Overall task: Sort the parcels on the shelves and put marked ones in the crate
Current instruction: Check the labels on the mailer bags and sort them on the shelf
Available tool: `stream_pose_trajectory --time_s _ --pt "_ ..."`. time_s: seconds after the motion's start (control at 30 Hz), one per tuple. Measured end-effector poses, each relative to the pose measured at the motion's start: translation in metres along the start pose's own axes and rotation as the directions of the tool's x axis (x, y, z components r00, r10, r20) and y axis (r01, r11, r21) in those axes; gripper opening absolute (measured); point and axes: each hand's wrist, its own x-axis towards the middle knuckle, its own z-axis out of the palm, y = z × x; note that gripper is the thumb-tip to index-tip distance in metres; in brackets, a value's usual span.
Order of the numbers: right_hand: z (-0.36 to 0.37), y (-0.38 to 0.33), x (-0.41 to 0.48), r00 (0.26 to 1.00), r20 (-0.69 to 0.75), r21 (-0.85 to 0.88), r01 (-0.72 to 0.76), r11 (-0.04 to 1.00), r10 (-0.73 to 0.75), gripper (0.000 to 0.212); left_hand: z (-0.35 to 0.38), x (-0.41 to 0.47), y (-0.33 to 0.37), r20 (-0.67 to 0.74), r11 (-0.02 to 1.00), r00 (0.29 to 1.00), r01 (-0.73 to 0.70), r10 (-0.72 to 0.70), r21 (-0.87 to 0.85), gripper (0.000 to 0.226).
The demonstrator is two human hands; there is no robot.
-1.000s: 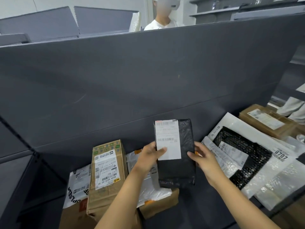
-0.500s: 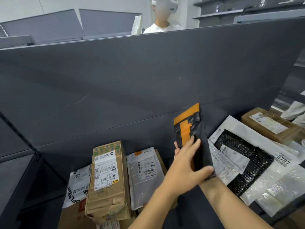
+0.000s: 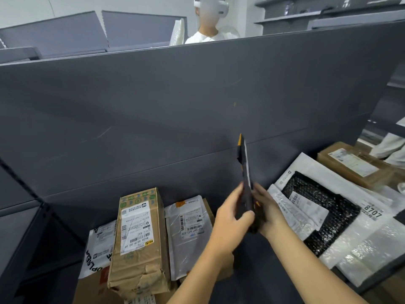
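Black film and orange tape [image 3: 240,140]: gripping the parcel [image 3: 246,185] upright and edge-on to the head camera, lifted clear above the front middle of the shelf [image 3: 269,273]. Clasping it from both sides, with the left hand [image 3: 230,224] wrapping the near lower edge and the right hand [image 3: 268,213] cupping the far face, partly hidden behind it. Judging the step in hand as inspecting both faces for a mark. Showing only a thin white sliver of label [image 3: 247,163] on the right-facing side, unreadable at this angle.

Doing this well, probably:
- Holding low and by the edges, leaving both flat faces uncovered.
- Tilting each face squarely toward the eyes.
- Minding the unsupported top, thin and likely to flop.
- Finding the crate first, with none in this view, before committing to a drop.

Lying toward the shelf's left end:
- A tall brown box [image 3: 140,242] of corrugated card, crumpled and torn at its near end, with a white label on top.
- Just beside it on the right, a grey bag [image 3: 188,233] of smooth, wrinkled film.

Lying toward the right end:
- A white mailer [image 3: 306,167] round knobbly, glinting black bubble wrap, with clear bubble sheet at its near side.
- Beyond it, by the back right corner, a flat carton [image 3: 350,165] of plain card.

Standing behind all of it: a matte dark-grey panel [image 3: 197,106], flat and faintly scuffed.
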Motion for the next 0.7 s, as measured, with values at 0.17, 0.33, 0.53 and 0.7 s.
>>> stream_pose_trajectory --time_s 0.17,0.33,0.53,0.7 --pt "-0.014 -0.008 0.002 0.986 -0.074 -0.037 0.144 0.989 -0.147 0.037 -0.021 0.008 -0.007 -0.154 0.970 0.977 0.109 -0.144 -0.215 0.030" --pt "-0.017 -0.005 0.006 0.984 -0.021 0.036 0.180 0.983 -0.180 0.044 -0.035 0.019 -0.024 -0.250 0.951 0.922 0.261 -0.296 -0.164 0.034" --pt "-0.014 0.007 0.006 0.990 0.012 -0.222 0.137 0.965 -0.138 0.033 -0.044 0.016 -0.056 -0.356 0.939 0.872 0.341 -0.335 -0.048 0.038" --pt "-0.008 0.050 0.020 0.999 -0.045 -0.499 -0.016 0.867 -0.008 0.038 -0.041 -0.016 -0.070 -0.389 0.864 0.840 0.471 -0.378 0.178 0.048"
